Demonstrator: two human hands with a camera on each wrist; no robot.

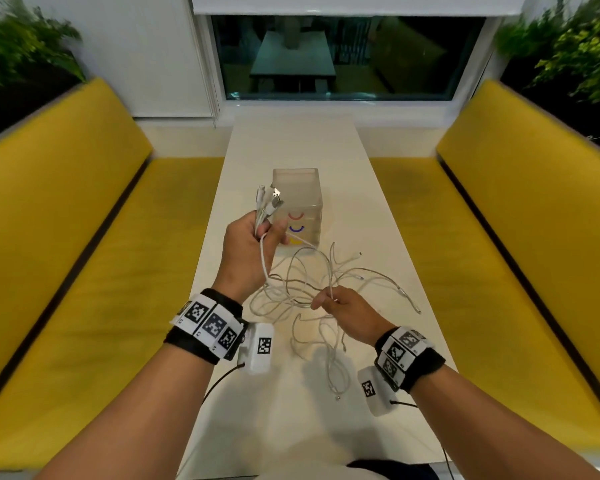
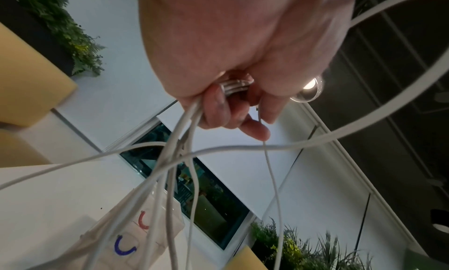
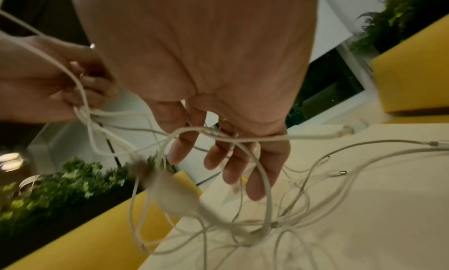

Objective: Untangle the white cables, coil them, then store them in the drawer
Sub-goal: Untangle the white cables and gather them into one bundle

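Several white cables [image 1: 347, 271] lie in a loose tangle on the white table [image 1: 284, 420]. My left hand [image 1: 274, 233] is raised in front of the drawer box and grips a bunch of cable ends, whose connectors [image 1: 269, 199] stick up above the fist. In the left wrist view the left hand [image 2: 243, 109] has its fingers curled round the strands [image 2: 179, 139], which hang down. Lower and nearer, my right hand [image 1: 326, 301] pinches one strand of the tangle between thumb and forefinger. In the right wrist view the right hand [image 3: 230, 139] has its other fingers hanging over the cables [image 3: 267, 226].
A small translucent drawer box [image 1: 302, 181] with red, blue and yellow handles stands mid-table, also seen as a drawer box [image 2: 97, 241] in the left wrist view. Yellow benches [image 1: 84, 271] [image 1: 520, 258] flank the narrow table. A dark window [image 1: 343, 57] closes the far end.
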